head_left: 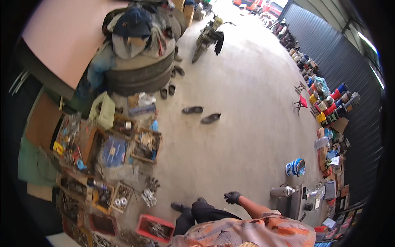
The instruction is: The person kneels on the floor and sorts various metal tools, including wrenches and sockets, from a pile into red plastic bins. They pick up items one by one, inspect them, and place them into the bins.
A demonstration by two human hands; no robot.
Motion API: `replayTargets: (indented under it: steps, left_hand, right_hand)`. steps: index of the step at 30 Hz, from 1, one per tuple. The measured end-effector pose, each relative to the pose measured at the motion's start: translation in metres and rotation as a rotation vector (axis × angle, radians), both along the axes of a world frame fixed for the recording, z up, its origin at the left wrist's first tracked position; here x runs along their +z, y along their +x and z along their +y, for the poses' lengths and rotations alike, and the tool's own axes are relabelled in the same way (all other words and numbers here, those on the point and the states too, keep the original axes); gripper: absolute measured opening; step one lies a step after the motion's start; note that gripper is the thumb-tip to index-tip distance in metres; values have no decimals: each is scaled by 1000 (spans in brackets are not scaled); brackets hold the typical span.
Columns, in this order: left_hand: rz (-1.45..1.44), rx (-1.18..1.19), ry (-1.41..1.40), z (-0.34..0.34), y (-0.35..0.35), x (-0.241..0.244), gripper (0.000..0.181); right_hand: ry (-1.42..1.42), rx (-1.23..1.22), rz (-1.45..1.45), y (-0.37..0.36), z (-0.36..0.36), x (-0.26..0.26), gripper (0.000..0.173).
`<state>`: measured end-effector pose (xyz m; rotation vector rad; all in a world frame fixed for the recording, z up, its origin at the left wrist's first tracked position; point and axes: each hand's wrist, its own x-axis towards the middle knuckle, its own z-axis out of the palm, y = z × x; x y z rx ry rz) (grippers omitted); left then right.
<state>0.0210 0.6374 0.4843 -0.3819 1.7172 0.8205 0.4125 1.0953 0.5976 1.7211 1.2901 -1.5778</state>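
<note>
My right hand (233,198), in a dark glove, hangs above the concrete floor beside my black trousers (211,213). Its fingers are loosely curled and a little apart, and no object shows in it. At the bottom edge, a small part of my left hand (151,244), also dark-gloved, shows just below a red plastic crate (142,229) of metal pieces; the rest is cut off. A pair of work gloves (152,183) and a crumpled silvery piece (149,198) lie on the floor up and left of my feet.
Crates (132,193) of hardware and a cluttered workbench (88,148) stand at left. Dark shoes (210,118) lie ahead, a motorcycle (205,37) further off. At right are a striped bucket (295,167), a metal flask (281,191), a red folding stool (302,101) and stacked paint buckets (333,109).
</note>
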Motion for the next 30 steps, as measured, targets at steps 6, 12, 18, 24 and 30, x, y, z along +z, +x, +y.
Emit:
replayTargets:
  steps: [6,12,18,24,30]
  left_hand:
    - [-83,218,-11,-132,143,16,16]
    - [37,494,-161,-144,251,72,26]
    - [0,489,42,-139,279,99,23]
    - [64,287,119,-157,292,127,26]
    - [136,144,272,-294,297,88,25]
  right_hand:
    - [-84,-144,318,36,-20,1,35]
    - [-69,-133,310,63,-70,35,32]
    - [-106,-159,235,143,-116,29,31]
    - [-30,-214,252,163,-194,24,32]
    - [-41,-230,372,143,-359,22,36]
